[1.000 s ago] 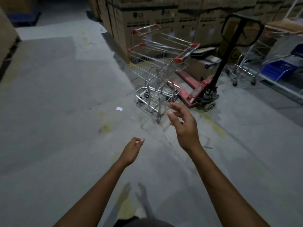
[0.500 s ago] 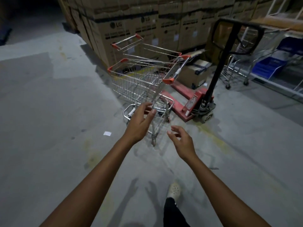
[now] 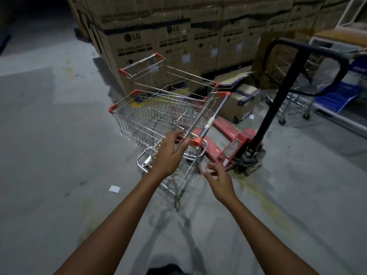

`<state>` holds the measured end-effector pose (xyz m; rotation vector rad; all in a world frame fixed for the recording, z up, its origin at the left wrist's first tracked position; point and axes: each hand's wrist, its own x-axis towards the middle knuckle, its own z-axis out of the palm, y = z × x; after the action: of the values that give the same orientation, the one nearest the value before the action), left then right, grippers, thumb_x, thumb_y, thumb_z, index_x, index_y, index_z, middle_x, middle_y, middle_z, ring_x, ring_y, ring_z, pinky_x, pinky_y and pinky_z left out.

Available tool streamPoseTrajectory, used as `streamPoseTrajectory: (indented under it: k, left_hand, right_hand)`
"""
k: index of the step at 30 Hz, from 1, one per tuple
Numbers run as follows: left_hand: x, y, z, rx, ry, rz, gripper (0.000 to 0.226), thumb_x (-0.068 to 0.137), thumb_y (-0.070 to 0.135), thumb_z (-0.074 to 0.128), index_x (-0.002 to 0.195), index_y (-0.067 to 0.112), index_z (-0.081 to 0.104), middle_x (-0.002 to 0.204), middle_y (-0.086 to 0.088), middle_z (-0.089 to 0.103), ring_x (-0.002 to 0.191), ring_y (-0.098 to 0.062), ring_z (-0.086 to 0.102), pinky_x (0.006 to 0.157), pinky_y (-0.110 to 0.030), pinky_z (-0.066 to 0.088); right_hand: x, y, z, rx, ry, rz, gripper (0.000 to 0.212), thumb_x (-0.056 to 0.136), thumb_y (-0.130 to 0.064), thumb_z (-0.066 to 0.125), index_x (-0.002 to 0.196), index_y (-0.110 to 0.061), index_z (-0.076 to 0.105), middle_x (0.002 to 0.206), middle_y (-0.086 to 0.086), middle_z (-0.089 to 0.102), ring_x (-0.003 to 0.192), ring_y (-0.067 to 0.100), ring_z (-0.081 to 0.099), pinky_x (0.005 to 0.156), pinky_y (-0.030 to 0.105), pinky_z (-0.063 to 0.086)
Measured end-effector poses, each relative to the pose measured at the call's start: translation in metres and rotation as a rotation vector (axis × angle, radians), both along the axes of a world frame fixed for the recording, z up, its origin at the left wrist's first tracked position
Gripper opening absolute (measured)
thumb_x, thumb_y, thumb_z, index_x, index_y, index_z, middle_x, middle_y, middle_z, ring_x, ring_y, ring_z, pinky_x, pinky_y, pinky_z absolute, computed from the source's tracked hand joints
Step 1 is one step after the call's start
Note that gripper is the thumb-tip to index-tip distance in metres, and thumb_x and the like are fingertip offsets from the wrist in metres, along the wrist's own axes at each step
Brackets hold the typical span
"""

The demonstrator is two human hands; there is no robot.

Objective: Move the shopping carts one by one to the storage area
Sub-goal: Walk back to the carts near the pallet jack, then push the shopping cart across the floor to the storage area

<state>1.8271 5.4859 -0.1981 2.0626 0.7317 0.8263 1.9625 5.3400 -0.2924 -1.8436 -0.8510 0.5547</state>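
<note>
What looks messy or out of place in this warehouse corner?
A few things. A white paper scrap lies loose on the concrete floor left of the nested shopping carts. Behind them, a battered cardboard box with flaps hanging open sits beside the red pallet jack. Yellowish stains streak the floor.

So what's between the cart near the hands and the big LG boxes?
A second shopping cart. It stands between the near cart and the stacked LG boxes, and the two carts look partly nested. The head view shows this.

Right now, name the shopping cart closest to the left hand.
The near cart of the nested pair: its orange-capped handle is beside the left hand.
</note>
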Motion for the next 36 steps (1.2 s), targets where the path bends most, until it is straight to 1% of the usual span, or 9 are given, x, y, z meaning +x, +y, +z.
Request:
streamPoseTrajectory:
  k: [6,9,13,15,17,20,23,30,36]
  left_hand:
    - [0.086,0.057,-0.035,0.027,0.171,0.015,0.06,0.089,0.059,0.052,0.133,0.018,0.05,0.126,-0.008,0.056,0.111,-0.021,0.056,0.092,-0.043,0.05]
    - [0.131,0.086,-0.053,0.04,0.244,0.006,0.062,0.089,0.056,0.053,0.135,0.014,0.05,0.128,-0.009,0.055,0.116,-0.023,0.053,0.094,-0.04,0.047]
    - [0.192,0.128,-0.07,0.064,0.294,-0.007,0.046,0.093,0.042,0.056,0.131,0.018,0.048,0.127,-0.009,0.053,0.116,-0.026,0.051,0.09,-0.042,0.047]
    - [0.218,0.146,-0.077,0.033,0.349,-0.001,0.045,0.094,0.041,0.057,0.132,0.018,0.047,0.128,-0.009,0.051,0.115,-0.026,0.052,0.086,-0.037,0.045]
    - [0.239,0.161,-0.085,-0.003,0.395,-0.001,0.05,0.092,0.052,0.055,0.13,0.021,0.047,0.129,-0.008,0.05,0.115,-0.025,0.052,0.083,-0.035,0.045]
    - [0.263,0.18,-0.095,-0.023,0.499,-0.018,0.057,0.088,0.065,0.052,0.127,0.023,0.049,0.134,-0.008,0.045,0.127,-0.029,0.042,0.097,-0.043,0.043]
    - [0.271,0.184,-0.103,-0.051,0.618,-0.072,0.065,0.086,0.061,0.062,0.136,0.023,0.044,0.144,-0.014,0.034,0.138,-0.034,0.026,0.106,-0.046,0.033]
    - [0.284,0.196,-0.109,-0.285,0.784,-0.106,0.113,0.077,0.06,0.074,0.158,0.025,0.004,0.165,-0.014,-0.006,0.15,-0.041,-0.003,0.116,-0.055,0.021]
    - [0.289,0.192,-0.124,-0.339,0.825,0.062,0.124,0.064,0.08,0.07,0.156,0.037,-0.001,0.167,-0.007,0.001,0.152,-0.035,0.004,0.119,-0.058,0.016]
  right_hand:
    - [0.08,0.059,0.014,0.057,-0.042,-0.023,0.038,0.084,-0.057,0.064,0.117,-0.038,0.058,0.114,-0.011,0.067,0.104,0.008,0.064,0.092,0.037,0.053]
    - [0.12,0.094,0.019,0.053,-0.065,-0.003,0.038,0.085,-0.054,0.064,0.118,-0.036,0.058,0.116,-0.01,0.065,0.102,0.008,0.063,0.091,0.038,0.054]
    - [0.177,0.145,0.021,0.043,-0.128,0.031,0.04,0.093,-0.039,0.065,0.13,-0.025,0.058,0.122,-0.009,0.062,0.104,0.003,0.06,0.088,0.039,0.056]
    - [0.202,0.167,0.022,0.004,-0.153,0.04,0.039,0.095,-0.036,0.064,0.132,-0.024,0.058,0.127,-0.008,0.061,0.114,0.008,0.057,0.095,0.044,0.053]
    - [0.223,0.185,0.022,-0.042,-0.197,0.085,0.042,0.097,-0.035,0.063,0.137,-0.025,0.055,0.139,-0.006,0.056,0.126,0.009,0.051,0.106,0.039,0.045]
    - [0.255,0.214,0.025,-0.153,-0.335,0.174,0.047,0.098,-0.024,0.061,0.143,-0.021,0.052,0.154,-0.003,0.044,0.141,0.014,0.039,0.112,0.028,0.031]
    - [0.28,0.237,0.019,-0.227,-0.402,0.266,0.04,0.101,-0.019,0.054,0.141,-0.016,0.054,0.158,0.0,0.038,0.148,0.019,0.029,0.115,0.036,0.03]
    - [0.344,0.287,-0.007,-0.342,-0.591,0.427,0.041,0.102,-0.033,0.044,0.139,-0.019,0.056,0.158,0.005,0.038,0.15,0.028,0.024,0.12,0.046,0.024]
    - [0.392,0.335,-0.019,-0.429,-0.839,0.614,0.078,0.084,-0.067,0.024,0.142,-0.023,0.053,0.152,0.006,0.047,0.143,0.022,0.039,0.119,0.045,0.019]
